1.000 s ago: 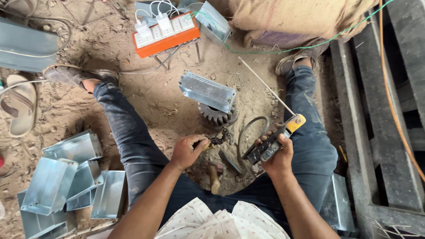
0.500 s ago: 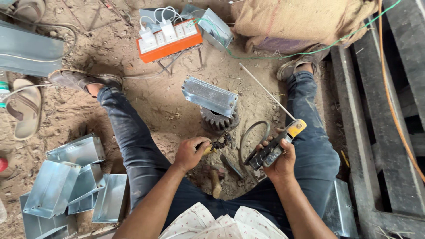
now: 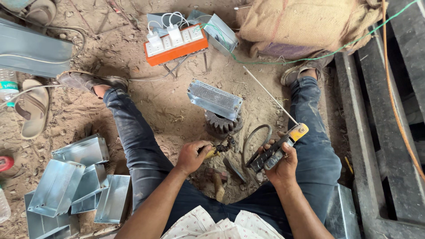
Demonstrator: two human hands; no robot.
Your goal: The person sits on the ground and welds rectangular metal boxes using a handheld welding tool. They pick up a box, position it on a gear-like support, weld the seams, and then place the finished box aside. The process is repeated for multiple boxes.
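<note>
A black-and-yellow welding electrode holder [image 3: 276,148] with a thin bare rod is gripped in the closed right hand [image 3: 283,166]; a small yellow-handled tool [image 3: 214,151] is pinched by the left hand [image 3: 192,156]. Just beyond, a folded sheet-metal box [image 3: 214,99] is rested tilted on a toothed steel gear [image 3: 221,124]. The box could be knocked off by the long rod if it is swung carelessly.

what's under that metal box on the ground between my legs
A dark toothed gear sits under the metal box, its teeth showing below the box's near edge. The gear's top face and whatever lies behind it are covered.
</note>
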